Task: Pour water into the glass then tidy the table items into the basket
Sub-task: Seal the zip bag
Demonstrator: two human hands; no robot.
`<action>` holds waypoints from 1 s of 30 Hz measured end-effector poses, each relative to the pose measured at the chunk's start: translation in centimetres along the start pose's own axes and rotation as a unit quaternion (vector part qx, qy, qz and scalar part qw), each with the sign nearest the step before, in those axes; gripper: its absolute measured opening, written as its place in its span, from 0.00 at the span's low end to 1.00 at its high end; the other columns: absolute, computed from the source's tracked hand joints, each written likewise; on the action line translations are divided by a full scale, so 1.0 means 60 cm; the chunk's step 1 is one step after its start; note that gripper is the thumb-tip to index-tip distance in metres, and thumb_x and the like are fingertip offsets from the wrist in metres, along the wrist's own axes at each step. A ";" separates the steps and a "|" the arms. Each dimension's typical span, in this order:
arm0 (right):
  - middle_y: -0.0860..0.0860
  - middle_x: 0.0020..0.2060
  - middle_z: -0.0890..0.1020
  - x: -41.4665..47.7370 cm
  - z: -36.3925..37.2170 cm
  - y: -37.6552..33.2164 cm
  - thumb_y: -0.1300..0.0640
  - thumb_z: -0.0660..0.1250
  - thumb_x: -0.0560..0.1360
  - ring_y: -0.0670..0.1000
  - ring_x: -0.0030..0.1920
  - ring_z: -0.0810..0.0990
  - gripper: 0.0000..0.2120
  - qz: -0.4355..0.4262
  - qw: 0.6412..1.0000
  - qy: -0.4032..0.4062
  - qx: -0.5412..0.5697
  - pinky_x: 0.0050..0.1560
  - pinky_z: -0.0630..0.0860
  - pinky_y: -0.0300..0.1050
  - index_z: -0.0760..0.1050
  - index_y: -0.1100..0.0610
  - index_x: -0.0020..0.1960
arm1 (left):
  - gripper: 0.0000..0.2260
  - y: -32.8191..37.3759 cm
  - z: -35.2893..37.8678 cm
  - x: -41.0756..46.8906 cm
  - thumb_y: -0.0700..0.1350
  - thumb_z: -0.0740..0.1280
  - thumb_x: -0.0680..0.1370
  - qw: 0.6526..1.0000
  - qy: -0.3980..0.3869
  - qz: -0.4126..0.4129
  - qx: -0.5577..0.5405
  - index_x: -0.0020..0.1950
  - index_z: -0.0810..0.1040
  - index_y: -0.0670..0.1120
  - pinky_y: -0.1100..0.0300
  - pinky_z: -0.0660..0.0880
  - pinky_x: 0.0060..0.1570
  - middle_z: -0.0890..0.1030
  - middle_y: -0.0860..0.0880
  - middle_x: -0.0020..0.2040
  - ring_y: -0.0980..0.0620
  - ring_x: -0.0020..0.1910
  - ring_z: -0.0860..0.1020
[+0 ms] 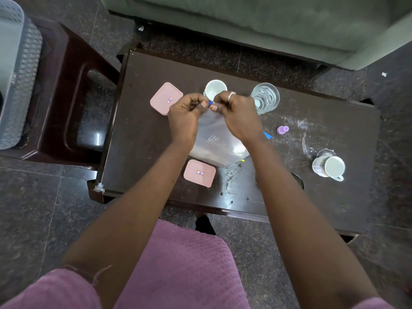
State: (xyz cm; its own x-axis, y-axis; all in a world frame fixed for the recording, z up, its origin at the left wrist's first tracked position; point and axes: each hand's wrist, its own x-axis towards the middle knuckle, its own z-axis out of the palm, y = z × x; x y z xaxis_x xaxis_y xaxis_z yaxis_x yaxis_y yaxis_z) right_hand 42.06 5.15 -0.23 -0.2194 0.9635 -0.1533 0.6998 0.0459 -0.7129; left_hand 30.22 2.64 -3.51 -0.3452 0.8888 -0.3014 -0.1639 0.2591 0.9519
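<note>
A clear plastic water pouch (217, 139) with grey lettering lies on the dark table (142, 139). My left hand (186, 112) and my right hand (236, 112) both pinch its blue-edged top corner, thumbs close together. A clear glass (265, 98) with water in it stands just right of my right hand. A white cup (215, 89) stands behind my hands. Two pink lidded boxes sit on the table, one at the back left (166, 98) and one near the front (199, 172). A grey basket (15, 70) rests on a stool at the far left.
A white mug (330, 167) lies on its side at the table's right. A small purple cap (282, 129) and a blue scrap (267, 135) lie near the pouch. A dark stool (66, 97) stands left of the table; a grey-green sofa (256, 18) runs behind it.
</note>
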 end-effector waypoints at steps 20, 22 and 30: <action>0.48 0.31 0.81 -0.041 -0.104 0.105 0.62 0.70 0.72 0.34 0.28 0.76 0.01 0.105 0.992 -0.003 0.063 0.35 0.68 0.25 0.80 0.60 0.42 | 0.05 -0.009 -0.019 0.015 0.41 0.56 0.77 0.973 0.124 0.134 0.138 0.45 0.70 0.48 0.61 0.71 0.39 0.75 0.55 0.34 0.57 0.34 0.74; 0.43 0.32 0.83 -0.048 -0.103 0.108 0.63 0.68 0.74 0.36 0.32 0.79 0.04 0.121 0.962 -0.023 0.245 0.38 0.73 0.30 0.75 0.55 0.43 | 0.06 -0.006 -0.023 0.023 0.41 0.55 0.78 0.972 0.146 0.138 0.122 0.45 0.69 0.49 0.61 0.71 0.35 0.73 0.57 0.30 0.62 0.28 0.72; 0.46 0.34 0.84 -0.077 0.015 0.116 0.73 0.64 0.73 0.40 0.37 0.82 0.16 0.235 0.893 -0.055 0.381 0.42 0.77 0.35 0.66 0.54 0.44 | 0.10 0.014 -0.055 0.065 0.40 0.55 0.81 0.985 0.172 0.013 0.011 0.42 0.67 0.52 0.60 0.69 0.26 0.72 0.52 0.28 0.57 0.21 0.70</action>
State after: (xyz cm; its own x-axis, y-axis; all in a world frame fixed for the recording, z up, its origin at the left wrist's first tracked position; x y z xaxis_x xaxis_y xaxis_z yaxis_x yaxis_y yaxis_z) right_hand 47.34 0.81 -5.10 -0.1169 0.7953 -0.5948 0.0759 -0.5900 -0.8038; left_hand 25.70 5.06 -4.09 -0.6421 0.7159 -0.2741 -0.1320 0.2490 0.9595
